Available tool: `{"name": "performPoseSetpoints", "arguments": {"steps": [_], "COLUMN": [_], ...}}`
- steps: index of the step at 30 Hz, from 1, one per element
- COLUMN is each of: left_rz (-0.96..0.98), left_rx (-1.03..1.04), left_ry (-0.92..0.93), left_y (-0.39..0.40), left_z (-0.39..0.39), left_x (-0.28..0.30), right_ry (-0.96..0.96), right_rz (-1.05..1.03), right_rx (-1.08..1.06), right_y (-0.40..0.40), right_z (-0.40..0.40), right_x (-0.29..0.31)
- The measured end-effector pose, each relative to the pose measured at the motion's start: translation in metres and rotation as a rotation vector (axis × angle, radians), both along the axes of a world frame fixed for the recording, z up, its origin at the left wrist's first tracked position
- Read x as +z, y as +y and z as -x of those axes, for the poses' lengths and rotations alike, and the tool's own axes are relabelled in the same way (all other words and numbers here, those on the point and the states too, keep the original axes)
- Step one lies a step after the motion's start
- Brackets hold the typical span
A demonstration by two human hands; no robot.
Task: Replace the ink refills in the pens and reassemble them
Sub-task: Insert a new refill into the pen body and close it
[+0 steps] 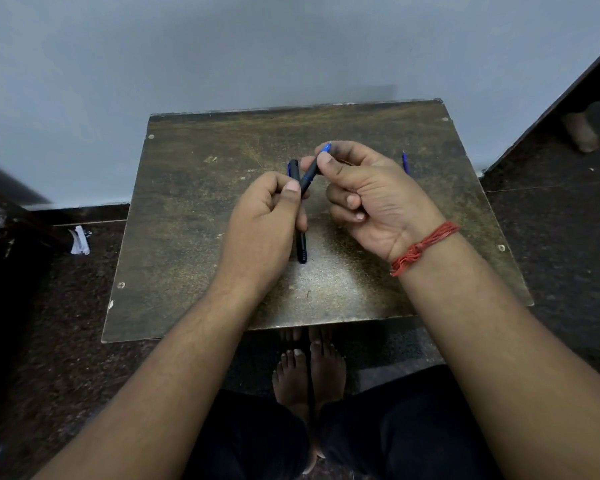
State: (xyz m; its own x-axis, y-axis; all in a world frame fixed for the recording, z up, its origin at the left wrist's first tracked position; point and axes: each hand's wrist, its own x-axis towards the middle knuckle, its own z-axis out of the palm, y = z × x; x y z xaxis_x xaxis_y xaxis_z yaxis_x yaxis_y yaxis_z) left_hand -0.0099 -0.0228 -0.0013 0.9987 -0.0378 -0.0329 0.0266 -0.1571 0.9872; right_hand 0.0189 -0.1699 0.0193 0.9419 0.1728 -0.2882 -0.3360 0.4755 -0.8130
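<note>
Pinching a short black pen section (309,177) with a blue tip, the right hand (368,199) is gripping it between thumb and forefinger, its other fingers curling loosely toward the palm. A red thread band (423,247) is wrapping that wrist. The section is slanting down to the left, its lower end reaching the left hand (264,216), which is closing in a fist around a long black pen barrel (302,249). That barrel is passing through the fist, one end showing above the knuckles and the other pointing back toward the person. Both hands are hovering over a worn brown table (187,237). A blue refill (405,162) is lying on the table well apart to the right. Bare feet (309,372) are showing below the table's near edge, and a crumpled scrap of paper (79,240) is lying on the dark floor to the left.
</note>
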Motion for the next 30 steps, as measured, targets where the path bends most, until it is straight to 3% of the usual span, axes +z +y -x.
{"name": "performPoseSetpoints", "arguments": {"steps": [6,12,23,30], "left_rz": [0.005,0.024,0.032,0.033], "left_rx": [-0.01,0.011,-0.005,0.02], "left_ry": [0.001,0.021,0.0,0.0], "left_y": [-0.0006,0.0005,-0.0025,-0.0003], "left_z": [-0.0003,-0.0013,0.0001,-0.0008], "left_x": [0.0003,-0.0004,-0.0001,0.0006], "right_ry": [0.028,0.025,0.025,-0.034], "right_rz": [0.057,-0.049,0.066,0.061], "right_rx": [-0.056,0.033,-0.056,0.031], "right_y": [0.0036,-0.0028,0.0052,-0.0012], "right_z": [-0.0008,0.0002,-0.001,-0.001], "right_x": [-0.0016,0.003,-0.0017,-0.0009]}}
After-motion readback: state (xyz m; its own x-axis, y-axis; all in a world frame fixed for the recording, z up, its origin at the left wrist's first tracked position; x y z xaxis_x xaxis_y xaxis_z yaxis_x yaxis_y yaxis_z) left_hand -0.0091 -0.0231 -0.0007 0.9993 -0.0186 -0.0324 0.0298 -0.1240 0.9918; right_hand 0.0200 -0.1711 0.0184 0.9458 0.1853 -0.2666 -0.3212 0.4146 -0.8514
